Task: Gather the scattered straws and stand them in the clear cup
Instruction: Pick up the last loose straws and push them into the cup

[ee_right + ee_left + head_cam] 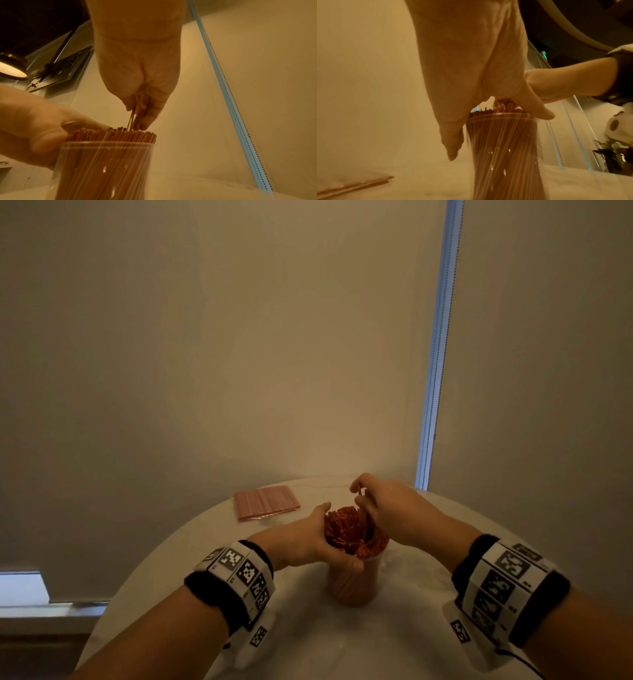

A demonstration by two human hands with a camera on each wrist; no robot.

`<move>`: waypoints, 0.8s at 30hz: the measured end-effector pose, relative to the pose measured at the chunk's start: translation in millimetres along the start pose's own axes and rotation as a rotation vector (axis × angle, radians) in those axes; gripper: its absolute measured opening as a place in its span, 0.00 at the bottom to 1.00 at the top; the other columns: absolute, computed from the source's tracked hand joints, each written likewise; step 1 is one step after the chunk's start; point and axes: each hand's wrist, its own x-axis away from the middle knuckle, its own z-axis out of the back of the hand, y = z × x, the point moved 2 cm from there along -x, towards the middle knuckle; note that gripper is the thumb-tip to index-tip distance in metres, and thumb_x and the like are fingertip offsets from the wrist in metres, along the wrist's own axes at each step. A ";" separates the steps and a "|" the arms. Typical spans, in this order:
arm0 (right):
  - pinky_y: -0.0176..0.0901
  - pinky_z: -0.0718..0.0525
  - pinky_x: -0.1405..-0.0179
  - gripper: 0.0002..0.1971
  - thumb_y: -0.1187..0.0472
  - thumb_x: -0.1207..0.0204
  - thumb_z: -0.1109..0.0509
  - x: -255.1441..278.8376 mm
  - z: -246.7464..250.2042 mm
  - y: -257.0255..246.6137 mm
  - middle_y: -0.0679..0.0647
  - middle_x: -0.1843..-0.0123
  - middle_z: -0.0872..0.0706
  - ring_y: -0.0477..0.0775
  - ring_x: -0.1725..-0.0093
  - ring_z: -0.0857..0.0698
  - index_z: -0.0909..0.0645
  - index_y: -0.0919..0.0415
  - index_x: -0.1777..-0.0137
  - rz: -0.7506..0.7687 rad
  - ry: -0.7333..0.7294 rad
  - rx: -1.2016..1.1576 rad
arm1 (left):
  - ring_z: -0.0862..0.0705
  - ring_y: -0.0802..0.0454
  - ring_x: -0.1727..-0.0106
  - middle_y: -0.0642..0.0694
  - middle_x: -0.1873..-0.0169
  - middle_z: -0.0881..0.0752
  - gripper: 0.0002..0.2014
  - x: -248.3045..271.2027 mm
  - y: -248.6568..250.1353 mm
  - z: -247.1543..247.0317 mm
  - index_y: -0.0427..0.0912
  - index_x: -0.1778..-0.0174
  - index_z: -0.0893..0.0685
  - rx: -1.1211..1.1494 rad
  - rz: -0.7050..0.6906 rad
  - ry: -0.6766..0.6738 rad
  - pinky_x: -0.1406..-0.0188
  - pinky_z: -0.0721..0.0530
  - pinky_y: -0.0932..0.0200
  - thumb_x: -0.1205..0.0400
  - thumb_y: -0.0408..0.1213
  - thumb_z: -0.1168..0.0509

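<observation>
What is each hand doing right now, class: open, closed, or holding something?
Left hand: curled round the rim of the clear plastic cup, steadying its packed red straws.
Right hand: pinching a few thin red straws above the cup.

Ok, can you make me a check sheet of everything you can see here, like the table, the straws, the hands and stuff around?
Surface: round white table, pale and smooth.
Job's things: clear cup stands upright, packed with red straws that poke above its rim.
Clutter: flat pink packet lies behind the cup, apart from it.
Grippers: left hand wraps the cup's rim and the bundle; right hand pinches a few thin straws above the bundle.
Cables: a thin dark cord runs from the right wristband.
Surroundings: beige blinds, a bright window gap.
</observation>
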 end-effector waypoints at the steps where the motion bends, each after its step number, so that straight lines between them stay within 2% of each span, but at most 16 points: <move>1: 0.54 0.16 0.46 0.12 0.54 0.11 0.43 0.1 0.1 1.1 0.51 0.49 0.13 0.54 0.49 0.16 0.21 0.55 0.36 0.005 0.028 0.003 | 0.21 0.54 0.26 0.52 0.26 0.21 0.71 -1.1 -3.2 -2.7 0.47 0.09 0.57 0.001 -0.011 0.007 0.26 0.22 0.59 0.37 0.51 0.11; 3: 0.55 0.18 0.41 0.17 0.53 0.11 0.45 -0.2 -1.4 3.4 0.53 0.42 0.13 0.56 0.43 0.17 0.18 0.57 0.35 0.012 0.032 0.045 | 0.19 0.55 0.29 0.53 0.30 0.19 0.67 -3.3 -7.0 -4.8 0.47 0.12 0.49 -0.003 -0.032 0.040 0.25 0.20 0.54 0.39 0.52 0.11; 5: 0.55 0.18 0.37 0.17 0.53 0.11 0.44 1.7 -11.9 5.1 0.54 0.39 0.12 0.57 0.39 0.16 0.17 0.56 0.33 -0.015 -0.109 0.098 | 0.18 0.58 0.32 0.54 0.34 0.17 0.64 -4.4 -9.9 -4.1 0.46 0.15 0.43 -0.009 -0.043 0.069 0.28 0.17 0.54 0.41 0.54 0.10; 7: 0.53 0.19 0.37 0.16 0.52 0.11 0.45 3.1 -20.3 7.9 0.55 0.40 0.12 0.58 0.39 0.16 0.18 0.54 0.34 -0.062 -0.231 0.111 | 0.16 0.59 0.34 0.54 0.36 0.16 0.63 -5.3 -12.6 -3.2 0.48 0.17 0.42 -0.007 -0.051 0.073 0.30 0.16 0.56 0.42 0.56 0.10; 8: 0.52 0.20 0.34 0.17 0.52 0.11 0.45 3.1 -20.3 8.3 0.55 0.36 0.13 0.58 0.37 0.17 0.19 0.53 0.32 -0.069 -0.229 0.090 | 0.16 0.59 0.34 0.54 0.36 0.16 0.64 -5.8 -13.7 -3.3 0.49 0.17 0.42 -0.006 -0.056 0.074 0.30 0.16 0.56 0.43 0.57 0.10; 9: 0.50 0.24 0.27 0.18 0.51 0.11 0.45 2.9 -18.4 8.0 0.54 0.28 0.17 0.57 0.30 0.20 0.22 0.51 0.26 -0.062 -0.192 0.043 | 0.16 0.59 0.34 0.55 0.36 0.16 0.65 -6.4 -14.6 -3.4 0.50 0.17 0.42 -0.006 -0.061 0.077 0.30 0.16 0.55 0.44 0.58 0.11; 11: 0.45 0.38 0.19 0.24 0.50 0.10 0.46 3.7 -14.6 5.6 0.47 0.15 0.33 0.52 0.17 0.33 0.35 0.47 0.15 -0.028 -0.158 -0.040 | 0.16 0.57 0.33 0.54 0.35 0.16 0.66 -7.7 -16.7 -3.8 0.51 0.17 0.42 -0.004 -0.067 0.082 0.29 0.16 0.53 0.45 0.60 0.11; 12: 0.45 0.42 0.17 0.25 0.49 0.10 0.47 4.6 -14.9 3.2 0.44 0.13 0.40 0.50 0.15 0.38 0.39 0.46 0.13 -0.014 -0.216 -0.028 | 0.17 0.57 0.32 0.53 0.34 0.17 0.65 -8.3 -17.6 -4.1 0.51 0.17 0.42 0.002 -0.071 0.085 0.28 0.16 0.52 0.46 0.61 0.11; 13: 0.47 0.41 0.17 0.25 0.48 0.10 0.48 5.4 -17.3 0.6 0.44 0.12 0.42 0.52 0.15 0.38 0.41 0.46 0.13 -0.008 -0.301 0.026 | 0.17 0.56 0.32 0.53 0.34 0.16 0.65 -8.9 -18.6 -4.1 0.50 0.18 0.41 0.010 -0.076 0.088 0.28 0.16 0.51 0.46 0.61 0.11; 14: 0.49 0.38 0.18 0.25 0.47 0.10 0.48 5.9 -20.6 -1.5 0.45 0.12 0.42 0.54 0.17 0.34 0.40 0.47 0.13 -0.004 -0.371 0.091 | 0.16 0.56 0.32 0.52 0.34 0.16 0.64 -9.1 -19.4 -4.0 0.50 0.19 0.41 0.020 -0.077 0.086 0.29 0.16 0.51 0.46 0.61 0.11; 16: 0.52 0.29 0.23 0.25 0.44 0.11 0.45 5.6 -18.9 -6.1 0.49 0.16 0.31 0.57 0.24 0.25 0.33 0.47 0.17 0.007 -0.409 0.139 | 0.15 0.57 0.34 0.52 0.36 0.15 0.62 -9.7 -19.6 -3.9 0.51 0.20 0.40 0.034 -0.071 0.082 0.33 0.14 0.53 0.46 0.59 0.11; 18: 0.54 0.23 0.30 0.27 0.37 0.18 0.38 2.6 -9.7 -9.5 0.48 0.26 0.22 0.54 0.33 0.21 0.27 0.44 0.21 0.025 -0.419 0.125 | 0.14 0.58 0.41 0.52 0.39 0.15 0.60 -9.1 -18.2 -3.3 0.52 0.22 0.39 0.026 -0.054 0.086 0.49 0.12 0.62 0.46 0.59 0.12; 19: 0.54 0.22 0.31 0.30 0.34 0.22 0.34 1.1 -5.9 -9.2 0.47 0.29 0.24 0.54 0.35 0.21 0.28 0.41 0.21 0.029 -0.446 0.161 | 0.14 0.58 0.44 0.52 0.41 0.15 0.59 -8.7 -17.3 -3.0 0.53 0.22 0.39 0.015 -0.042 0.091 0.56 0.13 0.63 0.46 0.59 0.12; 21: 0.52 0.23 0.33 0.31 0.33 0.23 0.32 -0.7 -1.0 -7.5 0.48 0.33 0.25 0.55 0.36 0.25 0.31 0.35 0.20 0.016 -0.477 0.286 | 0.14 0.57 0.44 0.52 0.41 0.15 0.59 -8.2 -16.6 -2.6 0.54 0.23 0.38 -0.001 -0.025 0.103 0.61 0.14 0.63 0.46 0.61 0.13; 23: 0.48 0.25 0.42 0.25 0.38 0.19 0.35 -3.1 -3.5 -7.3 0.50 0.37 0.21 0.55 0.40 0.24 0.29 0.34 0.22 0.024 -0.432 0.350 | 0.14 0.55 0.42 0.52 0.40 0.16 0.59 -7.3 -16.2 -3.3 0.55 0.24 0.38 -0.007 -0.019 0.107 0.61 0.14 0.64 0.47 0.63 0.13; 24: 0.46 0.24 0.46 0.21 0.41 0.17 0.35 -4.7 -6.8 -8.6 0.49 0.40 0.17 0.54 0.43 0.22 0.26 0.37 0.25 0.020 -0.385 0.352 | 0.14 0.55 0.41 0.53 0.39 0.17 0.59 -6.8 -16.0 -3.9 0.56 0.24 0.38 -0.010 -0.016 0.111 0.61 0.13 0.64 0.47 0.64 0.13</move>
